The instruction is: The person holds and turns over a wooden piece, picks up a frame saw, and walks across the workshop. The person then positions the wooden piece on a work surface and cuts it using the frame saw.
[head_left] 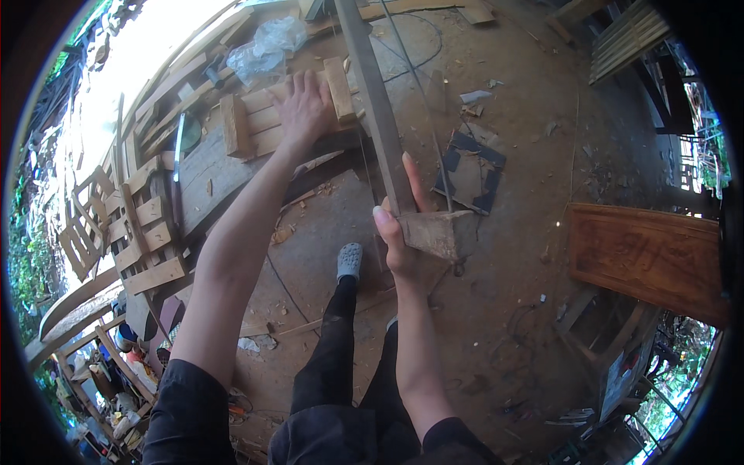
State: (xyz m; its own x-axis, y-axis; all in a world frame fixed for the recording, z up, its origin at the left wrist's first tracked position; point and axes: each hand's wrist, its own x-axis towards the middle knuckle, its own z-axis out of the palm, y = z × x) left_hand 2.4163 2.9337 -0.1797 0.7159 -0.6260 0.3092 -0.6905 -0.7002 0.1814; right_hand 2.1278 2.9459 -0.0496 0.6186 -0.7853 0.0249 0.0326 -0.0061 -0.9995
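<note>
My left hand (304, 112) lies flat with its fingers spread on a piece made of pale wooden slats (265, 122). One thick end block (235, 128) stands to the left of that hand, and another short block (339, 90) is just to its right. The slatted piece rests on a grey wooden bench (213, 180). In my right hand (401, 252) is a wooden frame saw (377, 116), gripped where its long bar meets the end piece. The saw points away from me, with its thin blade beside the right end of the slatted piece.
Notched wooden pieces (143, 240) are stacked at the left, and a clear plastic bag (267, 48) lies beyond the bench. A dark square frame (470, 172) is on the dirt floor among wood scraps. At the right stands a carved reddish-brown panel (647, 260).
</note>
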